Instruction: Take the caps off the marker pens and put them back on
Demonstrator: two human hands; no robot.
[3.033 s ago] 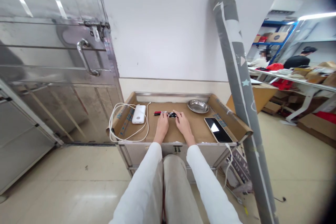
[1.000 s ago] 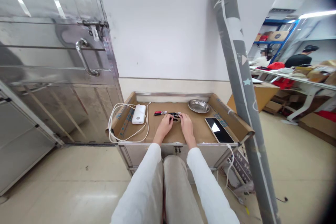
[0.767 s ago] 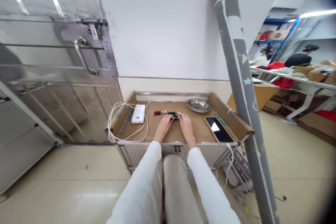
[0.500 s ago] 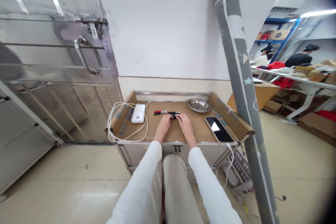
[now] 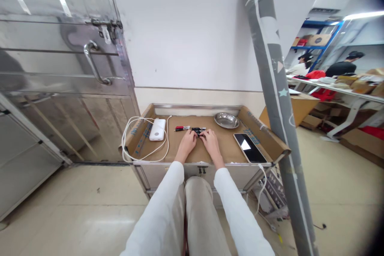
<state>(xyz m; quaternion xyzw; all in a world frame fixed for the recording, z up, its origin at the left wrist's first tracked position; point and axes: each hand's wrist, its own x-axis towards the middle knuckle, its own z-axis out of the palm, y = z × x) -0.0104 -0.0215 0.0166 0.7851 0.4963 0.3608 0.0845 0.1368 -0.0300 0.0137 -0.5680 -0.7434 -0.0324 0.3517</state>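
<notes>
The left hand (image 5: 187,141) and the right hand (image 5: 209,141) are close together but apart, past the middle of the near edge of a cabinet top (image 5: 180,150) covered in brown cardboard. Both have curled fingers, and their fingertips gather at a small group of slim black pieces (image 5: 197,130), some with silvery ends. The fingertips seem to touch the nearest of these; whether either hand pinches one or only rests against it I cannot tell, as the fingers cover it. The group lies around the middle of the cabinet top, between near and far edges. Just beside it, toward the left edge, slim red and black pieces (image 5: 180,129) with silvery ends lie side by side.

Farther toward the left edge lies a white power bank (image 5: 157,130), and a white cable (image 5: 167,146) loops around it and out over that edge. A shiny oval metal dish (image 5: 227,120) sits near the far right corner. A phone (image 5: 255,154) lies slantwise at the near right corner, its dark screen showing a bright white patch; a white cord (image 5: 264,186) hangs below it.

A tall grey patterned roll (image 5: 271,60) leans beside the right edge. Beyond it two people sit by a cluttered white table (image 5: 349,92). Left of the cabinet stands a metal door (image 5: 51,62).
</notes>
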